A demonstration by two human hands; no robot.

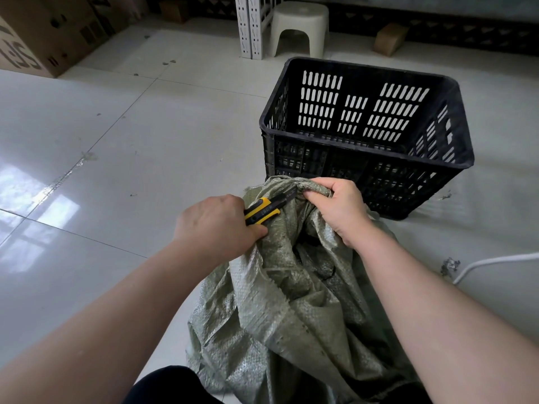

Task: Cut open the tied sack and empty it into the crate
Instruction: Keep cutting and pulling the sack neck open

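A grey-green woven sack (291, 310) stands on the tiled floor in front of me, its top bunched into a tied neck. My right hand (338, 208) grips that bunched neck. My left hand (215, 223) holds a yellow and black utility knife (261, 212), with the blade extended and its tip against the neck just left of my right fingers. A black slotted plastic crate (364, 132) sits upright on the floor just beyond the sack, with nothing visible inside it.
A white plastic stool (297, 27) and white perforated shelf posts (250, 27) stand behind the crate. Cardboard boxes (38, 33) fill the far left corner. A white cable (495, 262) lies on the floor at right. Small debris dots the tiles.
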